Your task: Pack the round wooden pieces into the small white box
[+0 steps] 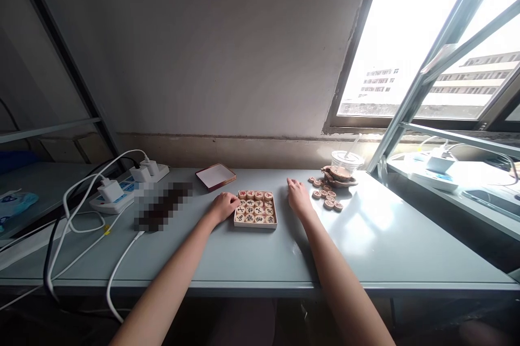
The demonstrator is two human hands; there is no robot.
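A shallow square box [255, 225] sits in the middle of the grey table [252, 259], filled with several round wooden chess pieces [255, 207] marked with red or black characters. My left hand [222, 207] rests against the box's left side, fingers curled at its edge. My right hand [298, 196] lies on the table just right of the box, fingers stretched forward and holding nothing. Several loose chess pieces [326, 195] lie to the right of that hand.
The box lid [215, 176] lies behind the box. A power strip [124, 188] with white chargers and trailing cables occupies the left. A plastic cup [346, 161] stands behind a heap of dark wooden pieces [339, 175]. An open window frame [422, 86] rises at right.
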